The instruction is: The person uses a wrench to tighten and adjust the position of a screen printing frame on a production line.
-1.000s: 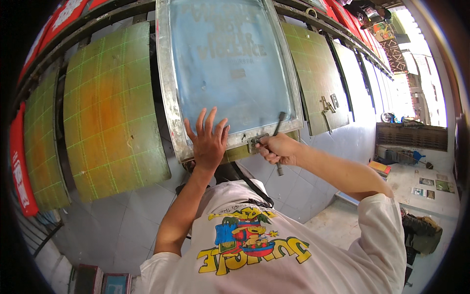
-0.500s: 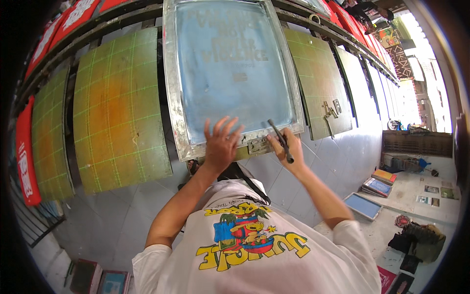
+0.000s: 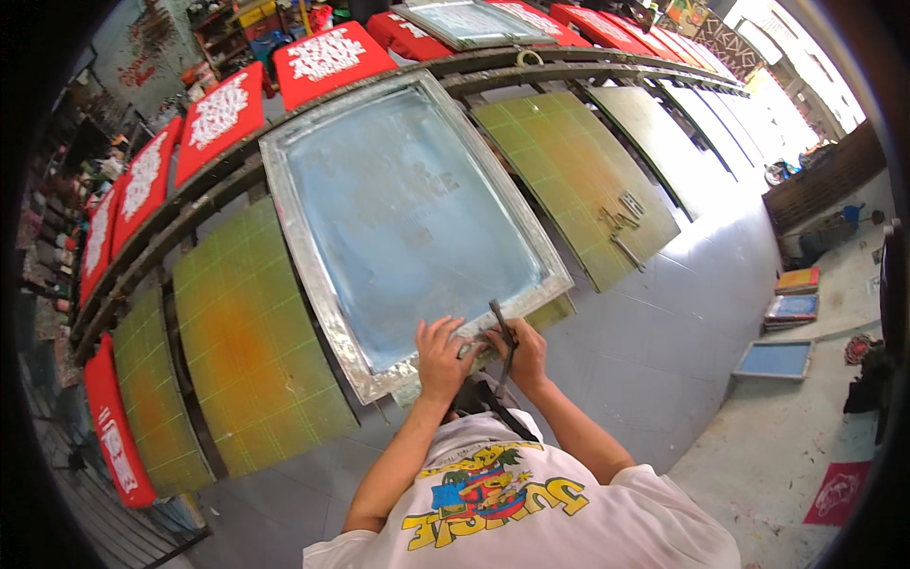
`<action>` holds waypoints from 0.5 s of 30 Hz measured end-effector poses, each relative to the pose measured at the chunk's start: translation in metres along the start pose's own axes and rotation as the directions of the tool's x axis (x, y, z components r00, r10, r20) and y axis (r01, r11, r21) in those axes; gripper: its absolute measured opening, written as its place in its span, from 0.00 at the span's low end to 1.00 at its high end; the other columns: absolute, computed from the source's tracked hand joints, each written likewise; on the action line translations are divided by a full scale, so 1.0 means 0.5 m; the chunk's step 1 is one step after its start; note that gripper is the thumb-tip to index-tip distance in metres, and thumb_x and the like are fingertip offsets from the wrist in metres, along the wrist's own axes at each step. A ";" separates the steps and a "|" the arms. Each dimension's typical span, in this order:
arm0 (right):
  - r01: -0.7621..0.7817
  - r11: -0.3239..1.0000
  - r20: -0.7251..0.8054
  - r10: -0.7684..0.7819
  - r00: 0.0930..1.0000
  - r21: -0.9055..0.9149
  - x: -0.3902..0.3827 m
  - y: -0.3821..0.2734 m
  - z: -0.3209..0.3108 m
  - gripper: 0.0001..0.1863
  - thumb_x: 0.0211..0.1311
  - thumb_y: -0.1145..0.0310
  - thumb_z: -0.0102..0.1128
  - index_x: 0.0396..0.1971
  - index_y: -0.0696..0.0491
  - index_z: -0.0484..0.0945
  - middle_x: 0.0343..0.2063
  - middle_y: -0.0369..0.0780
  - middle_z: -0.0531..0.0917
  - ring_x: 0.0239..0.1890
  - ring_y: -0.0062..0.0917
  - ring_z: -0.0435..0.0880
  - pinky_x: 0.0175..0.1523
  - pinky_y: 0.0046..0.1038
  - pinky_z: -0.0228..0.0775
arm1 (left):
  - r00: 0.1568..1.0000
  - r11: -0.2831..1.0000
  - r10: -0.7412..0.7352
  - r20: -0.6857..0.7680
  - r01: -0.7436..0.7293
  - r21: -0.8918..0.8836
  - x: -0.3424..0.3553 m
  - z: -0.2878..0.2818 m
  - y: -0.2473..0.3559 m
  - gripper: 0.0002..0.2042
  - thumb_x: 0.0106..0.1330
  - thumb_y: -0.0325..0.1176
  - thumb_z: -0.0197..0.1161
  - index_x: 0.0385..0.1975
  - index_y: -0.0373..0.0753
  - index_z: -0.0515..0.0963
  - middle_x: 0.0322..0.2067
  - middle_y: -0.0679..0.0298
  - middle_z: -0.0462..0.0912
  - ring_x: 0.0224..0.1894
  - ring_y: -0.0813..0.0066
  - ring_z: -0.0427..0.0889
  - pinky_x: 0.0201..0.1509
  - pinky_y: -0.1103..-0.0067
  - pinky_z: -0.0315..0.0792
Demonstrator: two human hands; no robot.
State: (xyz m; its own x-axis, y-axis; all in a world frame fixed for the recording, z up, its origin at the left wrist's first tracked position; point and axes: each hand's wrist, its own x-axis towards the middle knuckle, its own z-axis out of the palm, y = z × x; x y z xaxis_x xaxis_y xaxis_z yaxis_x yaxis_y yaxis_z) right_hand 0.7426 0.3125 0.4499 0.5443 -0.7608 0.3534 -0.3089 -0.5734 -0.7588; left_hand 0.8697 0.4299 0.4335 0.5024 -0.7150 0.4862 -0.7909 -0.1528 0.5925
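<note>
A blue screen in a silver frame [image 3: 389, 228] with faint stencilled lettering lies over a board on the rack. My left hand [image 3: 441, 365] rests on the frame's near edge, its bent fingers partly spread beside the bracket at that edge. Just right of it, my right hand [image 3: 521, 356] is closed round a dark metal bar tool [image 3: 499, 318], which stands at a slant against the bracket area. The exact contact of the tool with the bracket is hidden by my fingers. Several loose metal pieces [image 3: 621, 223] lie on the yellow-green board to the right.
Yellow-green boards [image 3: 237, 408] flank the screen on a long rail rack. Red shirts with white prints [image 3: 213, 123] line the far and left sides. Another screen [image 3: 474, 19] lies at the back. Stacked frames [image 3: 791, 308] and a blue screen [image 3: 773, 357] stand at the right wall.
The view has swung, bringing more of the red shirts into sight. Both hands now sit closer together at the bracket, and the bar in my right hand has changed its tilt.
</note>
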 end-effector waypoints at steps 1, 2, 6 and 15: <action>0.031 0.999 0.031 -0.032 0.999 0.032 -0.003 0.005 -0.004 0.14 0.53 0.67 0.76 0.34 0.53 0.78 0.25 0.41 0.81 0.28 0.37 0.83 0.34 0.34 0.74 | 1.000 1.000 0.007 -0.008 -0.007 0.003 -0.002 0.006 -0.005 0.13 0.53 0.42 0.77 0.30 0.43 0.82 0.52 0.65 0.81 0.60 0.59 0.74 0.69 0.50 0.59; 0.062 0.996 0.063 -0.066 0.996 0.065 -0.004 0.012 -0.009 0.14 0.53 0.68 0.76 0.33 0.53 0.78 0.25 0.41 0.80 0.28 0.37 0.83 0.34 0.34 0.74 | 1.000 1.000 0.011 -0.017 -0.011 0.007 -0.005 0.010 -0.010 0.14 0.52 0.43 0.78 0.29 0.44 0.81 0.51 0.65 0.81 0.59 0.59 0.75 0.68 0.50 0.60; 0.136 0.989 0.047 -0.139 0.989 0.062 0.019 -0.013 -0.031 0.15 0.49 0.72 0.78 0.32 0.54 0.78 0.27 0.40 0.81 0.29 0.35 0.82 0.33 0.32 0.73 | 0.997 0.998 0.038 0.067 -0.035 -0.043 0.011 -0.027 0.020 0.14 0.55 0.41 0.76 0.38 0.44 0.84 0.55 0.61 0.79 0.63 0.58 0.72 0.72 0.49 0.58; 0.268 0.940 0.175 -0.307 0.936 0.211 0.029 0.039 -0.032 0.15 0.43 0.77 0.72 0.34 0.54 0.79 0.28 0.40 0.81 0.30 0.36 0.83 0.34 0.32 0.74 | 0.997 0.998 -0.050 0.055 0.052 -0.041 -0.001 -0.010 0.010 0.11 0.57 0.40 0.75 0.36 0.45 0.83 0.55 0.64 0.79 0.64 0.59 0.72 0.74 0.50 0.56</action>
State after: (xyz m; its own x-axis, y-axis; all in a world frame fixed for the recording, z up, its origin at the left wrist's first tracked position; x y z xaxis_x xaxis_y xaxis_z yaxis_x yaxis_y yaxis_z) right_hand 0.7321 0.2854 0.4490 0.7404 -0.4829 0.4675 0.0207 -0.6788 -0.7340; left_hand 0.8674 0.4327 0.4394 0.5210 -0.7430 0.4202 -0.7488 -0.1616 0.6428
